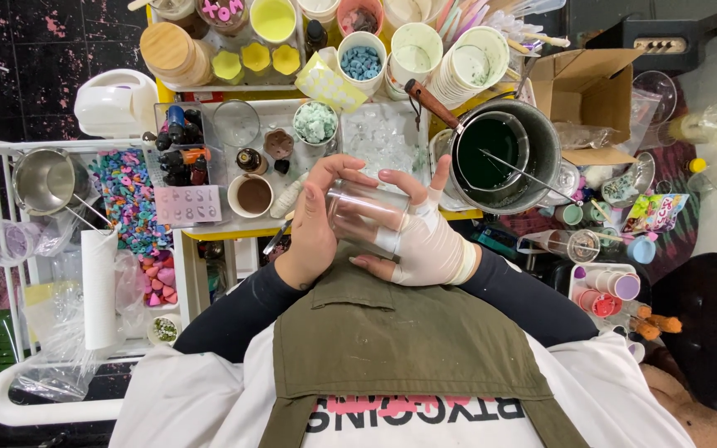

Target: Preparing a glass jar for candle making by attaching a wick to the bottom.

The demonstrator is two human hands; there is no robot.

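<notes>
Both my hands hold a clear glass jar [364, 217] in front of my chest, above the near edge of the worktable. My left hand [313, 220] is bare and wraps the jar's left side. My right hand [425, 236] wears a thin white glove with tape at the fingers and wrist and cups the jar from the right, fingers spread across it. The jar looks empty. My green apron [400, 340] lies just below the hands.
A metal pot [504, 153] of dark green liquid with a stirring rod and wooden handle stands right of my hands. Cups, jars, a brown-filled cup [252, 195] and trays of coloured pieces [126, 195] crowd the table. A cardboard box [587, 91] sits far right; a paper roll [99, 286] lies left.
</notes>
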